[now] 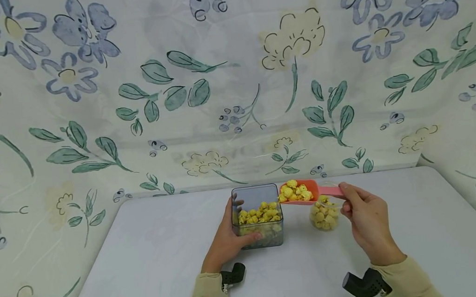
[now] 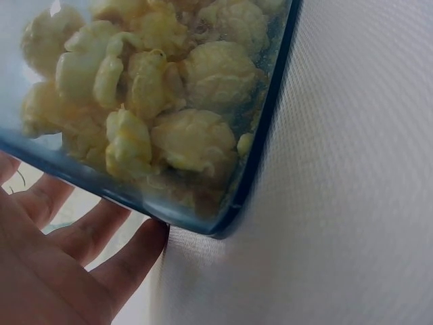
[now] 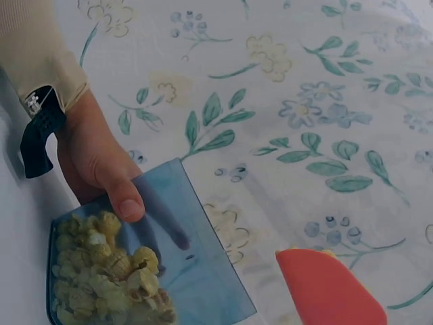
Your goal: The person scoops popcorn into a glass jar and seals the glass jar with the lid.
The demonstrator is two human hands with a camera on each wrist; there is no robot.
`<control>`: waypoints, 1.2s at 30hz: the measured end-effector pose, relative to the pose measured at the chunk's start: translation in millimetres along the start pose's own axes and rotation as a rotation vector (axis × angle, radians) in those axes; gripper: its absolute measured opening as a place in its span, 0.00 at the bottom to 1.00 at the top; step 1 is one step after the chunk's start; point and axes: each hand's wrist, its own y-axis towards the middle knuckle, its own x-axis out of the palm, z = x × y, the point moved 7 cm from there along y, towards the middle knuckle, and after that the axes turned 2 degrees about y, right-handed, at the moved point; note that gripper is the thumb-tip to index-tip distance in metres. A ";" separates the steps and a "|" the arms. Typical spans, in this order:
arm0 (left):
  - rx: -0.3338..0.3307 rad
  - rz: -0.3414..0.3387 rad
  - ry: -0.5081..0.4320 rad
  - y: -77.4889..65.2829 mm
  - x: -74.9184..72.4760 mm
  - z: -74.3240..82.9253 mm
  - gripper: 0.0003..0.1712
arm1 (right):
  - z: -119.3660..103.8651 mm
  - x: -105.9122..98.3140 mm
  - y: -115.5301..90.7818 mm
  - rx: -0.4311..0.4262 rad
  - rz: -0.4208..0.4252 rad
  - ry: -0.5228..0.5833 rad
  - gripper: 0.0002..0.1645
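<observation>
My left hand [image 1: 224,245] grips a clear, blue-tinted square container [image 1: 272,240] from its left side, thumb across the front wall. Yellow popcorn [image 1: 260,213] fills its lower part. In the left wrist view, popcorn [image 2: 193,139] shows through the wall, with fingers [image 2: 132,261] at the container's edge. My right hand [image 1: 369,219] pinches the handle of a pink-red scoop [image 1: 314,190] loaded with popcorn [image 1: 295,192]. The scoop's front end is at the container's right rim. Only the scoop's outside [image 3: 331,291] shows large in the right wrist view.
A round clear container of popcorn [image 1: 324,216] stands on the white table [image 1: 167,256], below the scoop and partly hidden by it and my right hand. A floral cloth [image 1: 234,102] rises behind the table and along both sides.
</observation>
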 end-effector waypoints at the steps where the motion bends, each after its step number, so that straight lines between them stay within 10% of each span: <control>1: 0.005 0.002 -0.001 0.0 0.0 -0.6 0.66 | -0.3 -1.5 0.1 -0.001 0.007 0.000 0.30; 36: 0.032 -0.001 0.016 -1.7 -0.2 3.1 0.66 | -10.4 -54.4 18.9 -0.057 0.095 0.178 0.12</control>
